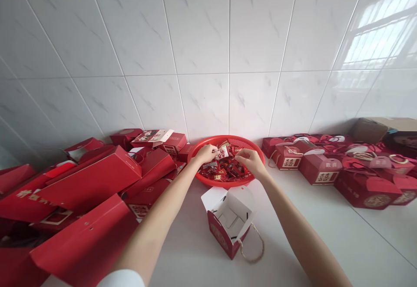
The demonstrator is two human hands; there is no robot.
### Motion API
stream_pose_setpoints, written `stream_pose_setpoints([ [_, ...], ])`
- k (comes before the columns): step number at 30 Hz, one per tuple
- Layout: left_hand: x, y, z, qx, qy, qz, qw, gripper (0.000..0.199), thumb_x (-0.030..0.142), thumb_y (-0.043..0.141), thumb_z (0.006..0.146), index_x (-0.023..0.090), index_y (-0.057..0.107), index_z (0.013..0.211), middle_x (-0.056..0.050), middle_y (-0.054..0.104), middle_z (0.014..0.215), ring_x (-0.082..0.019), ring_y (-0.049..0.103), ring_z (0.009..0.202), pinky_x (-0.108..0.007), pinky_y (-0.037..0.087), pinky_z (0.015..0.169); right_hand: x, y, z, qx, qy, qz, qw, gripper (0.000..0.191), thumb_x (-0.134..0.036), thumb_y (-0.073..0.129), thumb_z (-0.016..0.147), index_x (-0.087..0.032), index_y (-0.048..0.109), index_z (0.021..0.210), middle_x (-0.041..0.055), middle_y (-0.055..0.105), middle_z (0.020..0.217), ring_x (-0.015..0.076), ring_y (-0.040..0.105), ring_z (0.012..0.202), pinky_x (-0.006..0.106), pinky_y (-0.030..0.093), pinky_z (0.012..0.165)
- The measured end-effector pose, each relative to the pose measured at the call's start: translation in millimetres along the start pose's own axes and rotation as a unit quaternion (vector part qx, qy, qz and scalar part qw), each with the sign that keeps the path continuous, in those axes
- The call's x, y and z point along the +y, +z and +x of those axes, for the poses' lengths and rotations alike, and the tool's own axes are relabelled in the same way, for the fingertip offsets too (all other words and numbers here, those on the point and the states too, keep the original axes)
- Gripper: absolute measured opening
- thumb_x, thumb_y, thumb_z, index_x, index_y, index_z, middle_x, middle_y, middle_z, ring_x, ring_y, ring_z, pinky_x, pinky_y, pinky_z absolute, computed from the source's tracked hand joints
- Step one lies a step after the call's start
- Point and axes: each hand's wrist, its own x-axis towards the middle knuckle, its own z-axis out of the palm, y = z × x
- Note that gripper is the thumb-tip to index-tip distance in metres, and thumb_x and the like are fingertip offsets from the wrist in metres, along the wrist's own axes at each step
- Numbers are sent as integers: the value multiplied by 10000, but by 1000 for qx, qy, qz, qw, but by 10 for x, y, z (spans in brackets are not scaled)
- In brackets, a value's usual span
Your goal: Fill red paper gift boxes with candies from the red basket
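A red plastic basket (199,173) full of wrapped candies (230,169) stands against the wall. Over its left side, my left hand (207,153) is closed, its fingertips pinching a white and pink wrapped candy (223,152). My right hand (251,162) hovers at the basket's right side with thumb and fingers pinched together; anything between them is too small to make out. In front of the basket, between my forearms, an open red gift box (221,235) shows its white inside, with nothing in it. Its twisted rope handle (260,252) hangs down at the right.
Many red boxes and bags (94,183) lie piled on the left. Several closed red gift boxes (321,167) with rope handles stand in rows on the right. A brown cardboard box (371,126) sits behind them. The tiled wall (202,100) bounds the white counter (185,252) at the back.
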Motion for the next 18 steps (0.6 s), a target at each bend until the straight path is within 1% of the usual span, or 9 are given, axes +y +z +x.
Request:
stream_pose_setpoints([
  [1, 2, -1, -22, 7, 4, -25, 1000, 339, 327, 609, 890, 186, 592, 582, -10, 582, 614, -197, 591, 696, -291, 439, 685, 2, -1, 7, 9, 8, 12, 1000, 211, -398, 722, 674, -193, 676, 693, 44, 703, 734, 203, 631, 705, 329, 493, 654],
  [3, 32, 5, -78, 20, 16, -78, 997, 423, 462, 557, 927, 179, 585, 614, -1, 561, 604, -178, 563, 648, -277, 426, 640, -3, 1, 19, 23, 24, 36, 999, 246, -428, 734, 680, -194, 687, 740, 60, 724, 772, 218, 656, 740, 342, 518, 672],
  [5, 102, 24, -135, 22, 35, -130, 991, 452, 551, 544, 923, 168, 631, 699, -11, 609, 664, -179, 579, 677, -273, 441, 643, -23, 6, 20, 28, 36, 58, 997, 300, -473, 750, 688, -195, 700, 790, 72, 742, 815, 230, 679, 784, 351, 540, 696],
  [8, 271, 68, -197, 8, 61, -194, 979, 498, 623, 549, 904, 152, 695, 840, -38, 680, 764, -197, 621, 748, -287, 482, 689, -66, 14, -2, 23, 43, 82, 995, 378, -545, 767, 691, -194, 711, 820, 69, 752, 842, 233, 699, 814, 354, 563, 719],
  [11, 445, 102, -223, -20, 80, -232, 969, 537, 650, 545, 897, 147, 728, 939, -56, 722, 852, -219, 657, 832, -311, 516, 753, -85, 14, -25, 25, 41, 148, 988, 408, -541, 812, 655, -193, 733, 852, 51, 756, 837, 228, 708, 820, 355, 577, 758],
  [13, 518, 110, -225, -43, 85, -242, 966, 532, 632, 535, 908, 150, 739, 1003, -64, 744, 929, -228, 676, 903, -323, 529, 810, -74, 10, -22, 44, 40, 206, 977, 421, -503, 848, 616, -192, 745, 880, 51, 765, 865, 230, 715, 840, 356, 582, 788],
  [16, 524, 107, -209, -76, 67, -225, 969, 492, 569, 502, 946, 154, 748, 1041, -81, 762, 1002, -234, 693, 962, -334, 534, 855, -34, 10, 11, 92, 44, 237, 966, 401, -494, 837, 609, -197, 722, 853, 57, 766, 875, 235, 718, 832, 351, 586, 760],
  [18, 473, 110, -177, -95, 39, -188, 977, 418, 518, 558, 926, 157, 757, 999, -86, 769, 994, -250, 700, 958, -340, 532, 848, -6, 15, 39, 122, 46, 237, 963, 368, -509, 797, 636, -207, 681, 812, 57, 755, 830, 240, 714, 801, 345, 579, 709],
])
